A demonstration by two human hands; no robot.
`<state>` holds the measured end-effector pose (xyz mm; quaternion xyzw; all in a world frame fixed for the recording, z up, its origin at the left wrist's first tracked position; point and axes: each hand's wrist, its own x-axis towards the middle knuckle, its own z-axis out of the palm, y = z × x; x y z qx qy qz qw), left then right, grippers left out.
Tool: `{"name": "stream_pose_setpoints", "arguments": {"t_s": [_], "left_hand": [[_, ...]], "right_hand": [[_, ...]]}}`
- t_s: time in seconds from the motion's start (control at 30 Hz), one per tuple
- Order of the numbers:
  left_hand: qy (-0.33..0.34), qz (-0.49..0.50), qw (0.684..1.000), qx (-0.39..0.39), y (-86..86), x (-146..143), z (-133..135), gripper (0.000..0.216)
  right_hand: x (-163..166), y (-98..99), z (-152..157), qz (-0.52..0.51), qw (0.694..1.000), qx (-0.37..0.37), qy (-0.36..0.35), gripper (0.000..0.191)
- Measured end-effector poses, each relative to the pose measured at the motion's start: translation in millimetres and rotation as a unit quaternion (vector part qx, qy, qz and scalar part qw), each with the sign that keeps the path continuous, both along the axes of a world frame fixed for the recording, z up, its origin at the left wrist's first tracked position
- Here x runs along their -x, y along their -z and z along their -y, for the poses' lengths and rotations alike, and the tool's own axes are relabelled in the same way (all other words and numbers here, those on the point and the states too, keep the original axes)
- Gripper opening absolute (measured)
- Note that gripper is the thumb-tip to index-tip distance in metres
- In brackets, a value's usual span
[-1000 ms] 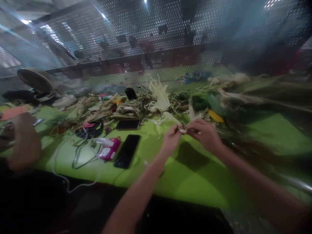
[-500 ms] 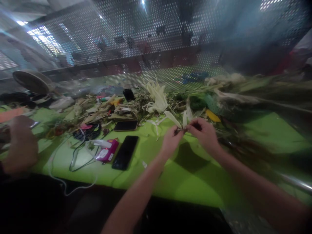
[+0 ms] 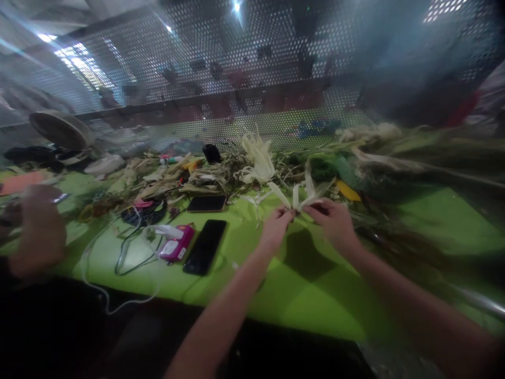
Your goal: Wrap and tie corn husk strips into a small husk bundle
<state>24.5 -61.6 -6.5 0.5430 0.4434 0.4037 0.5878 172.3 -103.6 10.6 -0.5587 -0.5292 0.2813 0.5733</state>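
Note:
Pale corn husk strips (image 3: pixel 295 196) stand up and fan out from between my two hands, above the green tabletop (image 3: pixel 252 295). My left hand (image 3: pixel 277 223) pinches their base from the left with thumb and fingers. From the right, my right hand (image 3: pixel 333 218) pinches the same base, fingertips close to the left ones. Exactly how the strips join is too small to make out. Just beyond the hands, a larger bundle of pale husks (image 3: pixel 258 160) stands with its tips spread upward. Thin husk scraps (image 3: pixel 256 202) lie left of my hands.
Two dark phones (image 3: pixel 205 247) (image 3: pixel 206 203) and a pink power adapter (image 3: pixel 176 243) with cables lie to the left. Dried husks and stalks (image 3: pixel 173 176) are heaped along the back, before a perforated metal screen (image 3: pixel 221 68). Another person's blurred hand (image 3: pixel 41 229) is at far left.
My hands have drawn slightly apart at the base of the husk strips, and the strips fan wider. The whole view has shifted a little.

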Motion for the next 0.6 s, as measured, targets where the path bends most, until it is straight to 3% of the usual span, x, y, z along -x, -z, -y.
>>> {"name": "stream_pose_setpoints", "arguments": {"t_s": [0.17, 0.27, 0.4, 0.53, 0.6], "left_hand": [[0.055, -0.120, 0.985, -0.112, -1.3, -1, 0, 0.012], [0.084, -0.173, 0.971, -0.143, -3.4, -2, 2, 0.016], [0.111, -0.180, 0.972, -0.102, -4.9, -1, 4, 0.015], [0.147, -0.194, 0.967, -0.081, -6.6, 1, 3, 0.015], [0.157, -0.204, 0.964, -0.072, -6.6, 2, 3, 0.017]], "right_hand": [[-5, 1.6, 2, 0.134, 0.986, -0.097, -0.018, 0.010], [-8, 3.6, 2, 0.178, 0.976, -0.110, -0.059, 0.011], [-11, 4.6, -1, 0.164, 0.980, -0.075, -0.079, 0.006], [-13, 3.7, -6, 0.066, 0.996, 0.014, -0.054, 0.030], [-12, 3.6, -8, 0.011, 0.995, 0.057, -0.082, 0.037]]}}
